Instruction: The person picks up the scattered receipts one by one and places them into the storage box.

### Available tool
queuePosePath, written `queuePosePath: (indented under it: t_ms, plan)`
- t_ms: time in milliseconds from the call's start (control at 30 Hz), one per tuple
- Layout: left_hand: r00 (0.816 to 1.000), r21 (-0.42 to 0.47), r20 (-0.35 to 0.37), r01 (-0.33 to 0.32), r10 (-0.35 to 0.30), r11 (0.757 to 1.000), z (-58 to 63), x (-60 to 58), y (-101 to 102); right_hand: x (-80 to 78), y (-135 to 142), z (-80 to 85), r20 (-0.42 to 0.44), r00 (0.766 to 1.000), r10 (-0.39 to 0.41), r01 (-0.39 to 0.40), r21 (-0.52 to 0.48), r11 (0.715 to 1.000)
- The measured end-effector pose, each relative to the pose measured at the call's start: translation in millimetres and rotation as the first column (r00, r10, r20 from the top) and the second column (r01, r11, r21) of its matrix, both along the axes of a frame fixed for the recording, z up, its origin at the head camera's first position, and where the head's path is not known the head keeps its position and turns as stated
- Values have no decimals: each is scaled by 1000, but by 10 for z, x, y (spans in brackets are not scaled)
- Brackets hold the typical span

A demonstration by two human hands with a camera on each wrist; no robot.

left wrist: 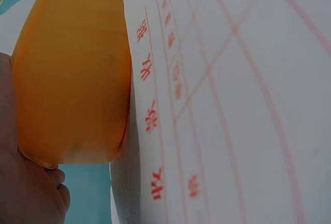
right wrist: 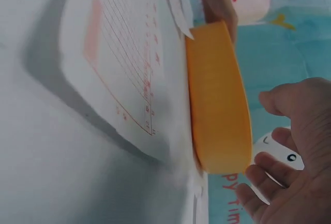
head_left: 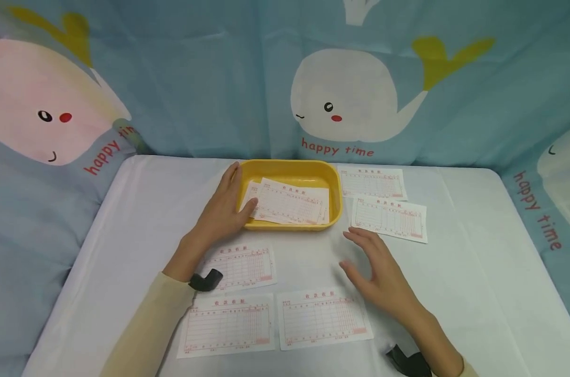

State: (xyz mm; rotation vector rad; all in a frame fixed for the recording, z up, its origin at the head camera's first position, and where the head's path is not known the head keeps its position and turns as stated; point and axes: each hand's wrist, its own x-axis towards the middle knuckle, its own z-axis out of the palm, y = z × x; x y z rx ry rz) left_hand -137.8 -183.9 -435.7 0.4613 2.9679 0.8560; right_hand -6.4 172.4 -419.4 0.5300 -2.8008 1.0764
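A yellow plastic tray sits at the back of the white table, with several overlapping receipt slips inside it. My left hand grips the tray's left end, fingers along the outer side and thumb over the rim by the slips. In the left wrist view, the tray wall stands against that hand. My right hand hovers with fingers spread and holds nothing. Just beyond its fingertips lies a receipt slip; another slip lies behind that one, beside the tray.
Three more receipt slips lie in front of the tray: one slip partly behind my left wrist, a second slip below it, and a third slip to the right. A blue whale-print curtain borders the table's back and sides.
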Motion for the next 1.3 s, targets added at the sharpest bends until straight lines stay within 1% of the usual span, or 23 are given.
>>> queuePosePath:
  t_ms: [233,433,667,867,1100,1300]
  plan:
    - [1000,-13,7,-13,13,1000,-6,28,26,226,53,-83,0,1000,17,-17,-7,1000]
    - [1000,-14,3,-11,11,1000,-6,25,33,428,89,-200,17,999,32,-32,21,999]
    - [1000,-20,-3,-11,11,1000,5,13,5,599,100,-292,-8,998,66,-66,30,997]
    - [1000,-9,5,-6,6,1000,11,6,13,672,95,-329,-8,997,72,-72,62,995]
    - [1000,-7,9,-15,16,1000,9,20,28,720,115,-347,33,998,56,-59,102,993]
    - [1000,-15,7,-17,18,1000,20,18,23,736,123,-361,22,998,56,-58,129,990]
